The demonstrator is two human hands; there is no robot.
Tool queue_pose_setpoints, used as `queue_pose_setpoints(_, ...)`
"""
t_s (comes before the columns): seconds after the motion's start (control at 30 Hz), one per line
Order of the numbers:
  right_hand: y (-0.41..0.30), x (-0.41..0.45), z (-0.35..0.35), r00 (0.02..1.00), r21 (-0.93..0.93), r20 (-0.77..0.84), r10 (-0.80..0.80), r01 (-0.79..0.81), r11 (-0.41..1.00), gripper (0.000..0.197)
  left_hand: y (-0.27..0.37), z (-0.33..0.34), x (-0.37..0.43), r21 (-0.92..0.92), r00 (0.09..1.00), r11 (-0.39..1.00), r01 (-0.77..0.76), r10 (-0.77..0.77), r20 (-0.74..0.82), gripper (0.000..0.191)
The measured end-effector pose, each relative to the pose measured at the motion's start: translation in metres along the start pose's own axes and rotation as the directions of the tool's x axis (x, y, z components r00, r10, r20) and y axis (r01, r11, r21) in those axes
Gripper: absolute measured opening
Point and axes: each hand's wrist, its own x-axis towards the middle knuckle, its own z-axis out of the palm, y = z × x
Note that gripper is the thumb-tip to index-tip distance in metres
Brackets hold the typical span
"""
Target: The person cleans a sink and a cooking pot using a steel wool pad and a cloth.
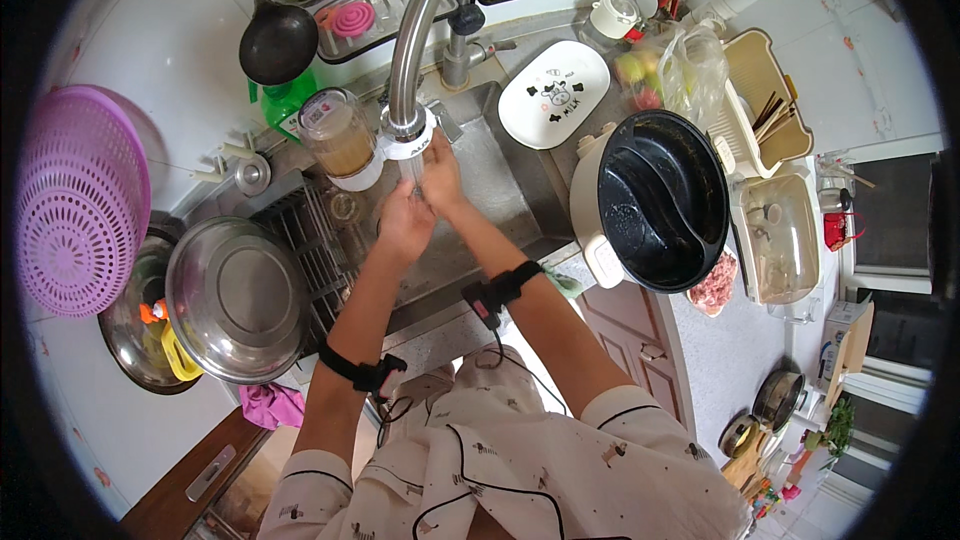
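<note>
Water runs from the gooseneck faucet (406,75), which carries a white filter head (409,144) with a clear cup on its left side. Under the stream, in the stainless steel sink (487,187), both of my hands are close together. My left hand (407,221) is on the left side of the stream, its fingers partly hidden. My right hand (442,176) is on the right, its fingertips partly behind the filter head and water. No object shows in either hand. Dark straps with small devices and cables circle both forearms.
An oval white tray (555,95) and a divided black pot (664,202) stand right of the sink. On the left are a metal rack (300,225), an upturned steel basin (238,300) and a purple colander (82,202). A black ladle (278,45) hangs above.
</note>
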Motion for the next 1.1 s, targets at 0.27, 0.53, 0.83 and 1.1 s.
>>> queue_pose_setpoints(0.27,-0.003,-0.037,0.019,0.993,-0.214,0.088,0.073,-0.053,0.975,0.041,0.014,-0.003,0.014,-0.022,0.982,0.999,-0.025,0.029,0.186,0.031)
queue_pose_setpoints(0.53,-0.006,0.062,-0.052,0.993,-0.122,-0.030,0.118,-0.121,0.985,0.057,0.029,0.045,-0.015,0.014,0.963,1.000,0.022,-0.018,-0.268,0.038)
queue_pose_setpoints(0.83,-0.064,0.160,-0.111,0.978,0.115,-0.172,0.116,-0.097,0.989,0.067,0.025,0.028,-0.002,0.018,0.993,0.998,0.066,-0.064,-0.097,0.029)
queue_pose_setpoints(1.1,-0.055,0.113,-0.081,0.992,0.155,-0.118,0.054,-0.035,0.987,0.070,0.020,0.001,0.011,-0.037,0.996,0.996,0.080,-0.082,-0.046,0.021)
